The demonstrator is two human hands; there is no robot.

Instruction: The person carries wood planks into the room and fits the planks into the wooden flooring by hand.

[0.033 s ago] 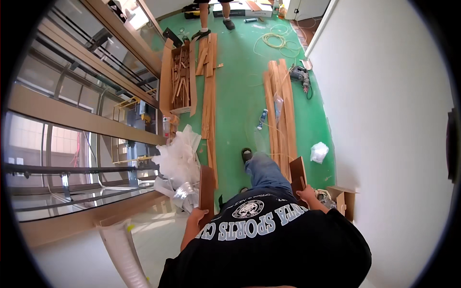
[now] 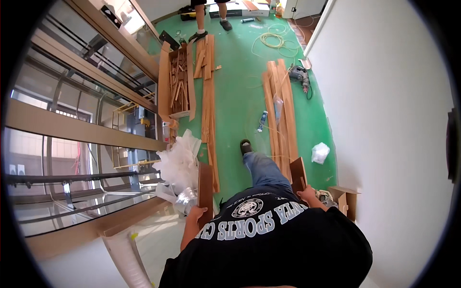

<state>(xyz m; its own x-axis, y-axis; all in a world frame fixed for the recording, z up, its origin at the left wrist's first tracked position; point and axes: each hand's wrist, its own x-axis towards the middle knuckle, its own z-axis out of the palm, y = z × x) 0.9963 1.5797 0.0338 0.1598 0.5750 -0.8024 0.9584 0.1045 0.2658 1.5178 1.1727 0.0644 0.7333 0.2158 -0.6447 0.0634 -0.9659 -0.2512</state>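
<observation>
My left hand [image 2: 196, 216] is closed on the edge of a reddish-brown wooden plank [image 2: 205, 187], which stands out beside my left hip. On the other side, my right hand [image 2: 306, 194] grips another length of brown plank [image 2: 298, 172] at my right hip. My torso hides the inner parts of both, so whether they are joined cannot be seen. Crumpled white wrapping [image 2: 178, 158] lies left of my left hand. Nearest to my right hand is an opened cardboard box [image 2: 346, 201]. My foot [image 2: 246, 146] is forward on the green floor.
Long planks lie in rows at left [image 2: 208, 105] and right [image 2: 281, 105]. A carton of wood offcuts [image 2: 179, 91] stands by the windows. A blue-and-white tube [image 2: 262, 121], power tool [image 2: 300, 77], white bag [image 2: 320, 152] and coiled hose [image 2: 272, 40] lie about. Another person [image 2: 200, 21] stands far off.
My forward foot sits slightly farther ahead, and the other foot no longer shows. The view has shifted a little; both hands keep their hold on the planks.
</observation>
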